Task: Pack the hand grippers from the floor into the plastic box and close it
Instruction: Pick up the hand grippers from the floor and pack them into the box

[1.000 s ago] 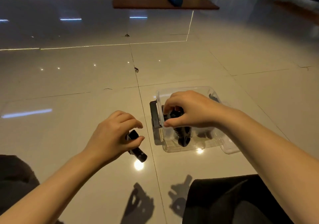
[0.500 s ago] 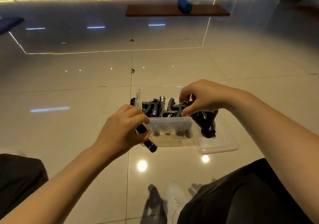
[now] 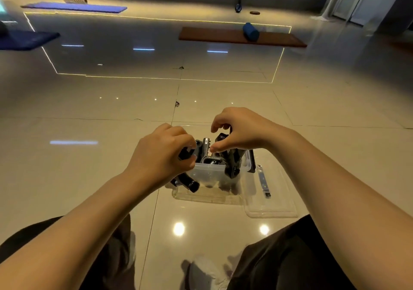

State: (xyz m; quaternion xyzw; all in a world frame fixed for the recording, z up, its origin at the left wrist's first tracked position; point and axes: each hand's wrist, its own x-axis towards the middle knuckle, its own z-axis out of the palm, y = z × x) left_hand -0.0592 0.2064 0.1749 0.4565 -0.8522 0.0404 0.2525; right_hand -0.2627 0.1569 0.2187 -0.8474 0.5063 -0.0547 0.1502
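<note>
on the glossy tiled floor [image 3: 111, 178] sits the clear plastic box [image 3: 210, 173], black hand grippers [image 3: 209, 151] crowded inside it. left hand [image 3: 161, 155] has its grip curled round one hand gripper [image 3: 185, 181] at the box's left edge. right hand [image 3: 241, 131] pinches another gripper [image 3: 232, 162] standing at the right wall. clear lid [image 3: 272, 200] lies just beside the box, right.

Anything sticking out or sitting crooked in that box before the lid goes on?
Yes. One hand gripper leans over the plastic box's right rim, handles poking above it. The left hand holds another hanging outside the left wall. The lid lies beside the box.
</note>
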